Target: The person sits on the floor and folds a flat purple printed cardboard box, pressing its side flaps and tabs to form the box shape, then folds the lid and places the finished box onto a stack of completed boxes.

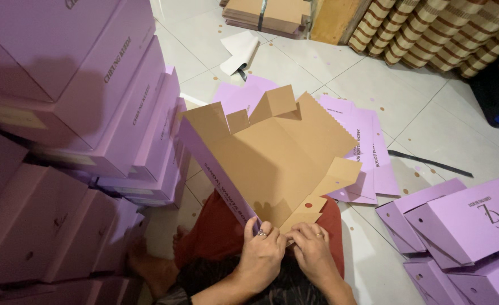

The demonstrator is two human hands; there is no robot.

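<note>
At the lower centre of the frame, a half-folded box blank (272, 158), brown inside and lilac outside, is held upright over the lap. Its near bottom edge is pinched by the fingers of the left hand (260, 251) and right hand (312, 248), set side by side. The left of the frame is filled by stacked lilac boxes (80, 113). Flat lilac blanks (368, 152) lie behind on the tiled floor (430, 113), and finished boxes (464, 226) are at lower right.

Both hands (286, 248) together (fingers curled)
</note>
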